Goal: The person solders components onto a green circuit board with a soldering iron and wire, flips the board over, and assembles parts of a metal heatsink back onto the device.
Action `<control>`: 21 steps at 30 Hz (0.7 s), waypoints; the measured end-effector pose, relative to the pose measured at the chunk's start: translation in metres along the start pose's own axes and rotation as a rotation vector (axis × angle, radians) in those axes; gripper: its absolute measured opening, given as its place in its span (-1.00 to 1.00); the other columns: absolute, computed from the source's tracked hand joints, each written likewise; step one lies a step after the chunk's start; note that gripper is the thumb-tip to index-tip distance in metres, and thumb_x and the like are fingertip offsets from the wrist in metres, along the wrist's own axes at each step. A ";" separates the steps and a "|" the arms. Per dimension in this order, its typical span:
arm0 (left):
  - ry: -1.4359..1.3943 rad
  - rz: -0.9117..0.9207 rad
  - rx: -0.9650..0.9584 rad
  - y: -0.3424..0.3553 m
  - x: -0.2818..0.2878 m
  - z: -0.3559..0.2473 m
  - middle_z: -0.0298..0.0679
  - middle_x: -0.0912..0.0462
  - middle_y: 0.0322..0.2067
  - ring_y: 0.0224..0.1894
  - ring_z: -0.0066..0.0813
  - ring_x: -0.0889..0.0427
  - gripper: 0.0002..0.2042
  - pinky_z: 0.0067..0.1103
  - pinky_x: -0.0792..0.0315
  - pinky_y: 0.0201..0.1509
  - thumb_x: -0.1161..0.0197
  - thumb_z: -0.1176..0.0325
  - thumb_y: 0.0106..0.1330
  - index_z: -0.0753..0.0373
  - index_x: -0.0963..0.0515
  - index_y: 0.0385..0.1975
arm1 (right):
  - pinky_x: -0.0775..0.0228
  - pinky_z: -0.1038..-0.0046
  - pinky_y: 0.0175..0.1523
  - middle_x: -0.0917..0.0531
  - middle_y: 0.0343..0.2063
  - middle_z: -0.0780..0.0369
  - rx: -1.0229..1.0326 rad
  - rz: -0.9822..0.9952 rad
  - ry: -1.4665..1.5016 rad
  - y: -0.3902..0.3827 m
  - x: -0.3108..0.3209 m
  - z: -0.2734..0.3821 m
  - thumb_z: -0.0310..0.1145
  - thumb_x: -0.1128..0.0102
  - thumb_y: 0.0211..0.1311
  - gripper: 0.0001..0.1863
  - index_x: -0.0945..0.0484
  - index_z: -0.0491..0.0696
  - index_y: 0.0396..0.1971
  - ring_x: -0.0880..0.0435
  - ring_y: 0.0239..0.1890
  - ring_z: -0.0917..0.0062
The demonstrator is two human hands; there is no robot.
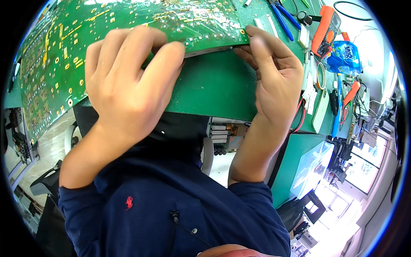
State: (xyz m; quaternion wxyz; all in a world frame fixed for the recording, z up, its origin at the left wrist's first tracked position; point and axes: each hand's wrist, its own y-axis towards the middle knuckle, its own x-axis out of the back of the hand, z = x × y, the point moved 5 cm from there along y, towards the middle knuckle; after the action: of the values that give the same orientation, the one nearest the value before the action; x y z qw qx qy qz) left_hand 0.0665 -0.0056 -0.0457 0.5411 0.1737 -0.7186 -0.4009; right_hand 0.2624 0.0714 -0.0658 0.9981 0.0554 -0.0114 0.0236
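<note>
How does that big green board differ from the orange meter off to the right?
The circuit board is a broad, thin green sheet; the meter is smaller, orange and dark-faced. The right hand touches the board's corner, whereas no hand touches the meter. Both turn their faces toward the camera.

Large glossy green circuit board with shiny gold-coloured metal pads, faintly textured green tabletop with a soft sheen, matt navy cloth shirt, crinkled glossy blue plastic pouch, smooth orange plastic-cased meter

Bright window, pale floor
</note>
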 end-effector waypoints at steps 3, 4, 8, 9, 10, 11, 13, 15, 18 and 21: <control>-0.115 0.048 0.034 -0.003 0.004 0.002 -0.26 -0.60 -0.36 -0.29 -0.26 -0.58 -0.65 -0.44 -0.37 -0.17 -0.62 0.50 -0.15 0.20 -0.70 -0.30 | -0.62 0.55 -0.08 -0.76 -0.27 0.13 0.007 -0.026 0.006 -0.001 0.000 -0.001 -0.46 -0.35 0.36 -0.73 -0.69 -0.33 -0.05 -0.75 -0.26 0.56; -0.147 0.066 0.052 -0.004 0.005 0.002 -0.25 -0.60 -0.36 -0.29 -0.26 -0.57 -0.66 -0.43 -0.37 -0.17 -0.61 0.51 -0.13 0.21 -0.70 -0.29 | -0.62 0.55 -0.09 -0.76 -0.27 0.13 0.007 -0.033 0.002 -0.001 0.000 -0.001 -0.46 -0.35 0.36 -0.73 -0.69 -0.33 -0.06 -0.75 -0.26 0.57; -0.168 0.117 0.074 -0.007 0.009 0.002 -0.26 -0.57 -0.38 -0.31 -0.23 -0.53 -0.70 -0.44 -0.38 -0.17 -0.56 0.58 -0.02 0.23 -0.71 -0.26 | -0.62 0.57 -0.10 -0.76 -0.30 0.15 -0.017 -0.048 -0.073 -0.003 0.000 0.001 -0.46 -0.37 0.35 -0.76 -0.71 -0.32 -0.11 -0.74 -0.26 0.59; -0.187 0.104 0.068 -0.007 0.010 0.001 -0.26 -0.57 -0.38 -0.30 -0.23 -0.53 -0.71 -0.43 -0.38 -0.16 -0.54 0.60 0.00 0.23 -0.72 -0.24 | -0.62 0.57 -0.11 -0.76 -0.30 0.16 -0.032 -0.047 -0.107 -0.004 0.000 0.002 -0.46 -0.38 0.34 -0.77 -0.71 -0.32 -0.12 -0.74 -0.26 0.60; -0.154 0.104 0.062 -0.008 0.009 0.001 -0.29 -0.58 -0.39 -0.32 -0.26 -0.53 -0.69 -0.43 -0.36 -0.18 -0.53 0.56 -0.06 0.21 -0.73 -0.25 | -0.62 0.57 -0.10 -0.76 -0.30 0.16 -0.035 -0.044 -0.111 -0.004 -0.001 0.003 -0.47 -0.38 0.34 -0.77 -0.70 -0.32 -0.12 -0.74 -0.26 0.60; -0.129 0.083 0.053 -0.008 0.009 0.001 -0.32 -0.59 -0.40 -0.34 -0.30 -0.53 -0.67 -0.44 -0.34 -0.19 -0.51 0.52 -0.12 0.19 -0.74 -0.27 | -0.61 0.57 -0.10 -0.76 -0.30 0.15 -0.037 -0.042 -0.116 -0.003 -0.002 0.003 -0.48 -0.38 0.33 -0.77 -0.70 -0.32 -0.12 -0.74 -0.26 0.60; -0.099 0.073 0.037 -0.007 0.009 0.001 -0.34 -0.59 -0.41 -0.35 -0.33 -0.54 -0.65 -0.45 -0.33 -0.21 -0.49 0.48 -0.18 0.19 -0.76 -0.28 | -0.60 0.58 -0.09 -0.76 -0.30 0.15 -0.052 -0.042 -0.114 -0.004 -0.005 0.004 -0.50 -0.38 0.33 -0.77 -0.68 -0.32 -0.11 -0.74 -0.25 0.60; -0.159 0.163 0.084 -0.006 0.009 0.002 -0.27 -0.58 -0.37 -0.30 -0.25 -0.54 -0.67 -0.40 -0.40 -0.15 -0.52 0.57 -0.06 0.22 -0.74 -0.22 | -0.59 0.58 -0.07 -0.76 -0.29 0.15 -0.070 -0.045 -0.102 -0.004 -0.006 0.005 -0.52 -0.38 0.33 -0.77 -0.66 -0.31 -0.09 -0.73 -0.23 0.60; -0.232 0.274 0.132 -0.003 0.014 0.004 -0.21 -0.57 -0.35 -0.27 -0.19 -0.54 -0.66 -0.36 -0.44 -0.12 -0.52 0.64 -0.02 0.26 -0.73 -0.19 | -0.57 0.60 -0.05 -0.76 -0.26 0.14 -0.088 -0.042 -0.147 -0.006 -0.007 0.005 -0.54 -0.36 0.33 -0.76 -0.62 -0.31 -0.07 -0.73 -0.21 0.61; -0.353 0.256 0.155 -0.001 0.021 0.004 -0.22 -0.57 -0.36 -0.32 -0.20 -0.52 -0.60 -0.32 -0.42 -0.19 -0.53 0.63 -0.09 0.25 -0.72 -0.16 | -0.57 0.59 -0.14 -0.75 -0.25 0.12 -0.043 -0.055 -0.166 -0.005 -0.009 0.004 -0.47 -0.36 0.35 -0.72 -0.61 -0.30 -0.04 -0.73 -0.26 0.58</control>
State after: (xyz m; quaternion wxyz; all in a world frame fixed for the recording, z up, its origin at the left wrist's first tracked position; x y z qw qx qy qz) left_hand 0.0558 -0.0189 -0.0333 0.4384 0.0495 -0.8469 -0.2969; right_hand 0.2537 0.0654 -0.0626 0.9950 0.0361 -0.0930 -0.0087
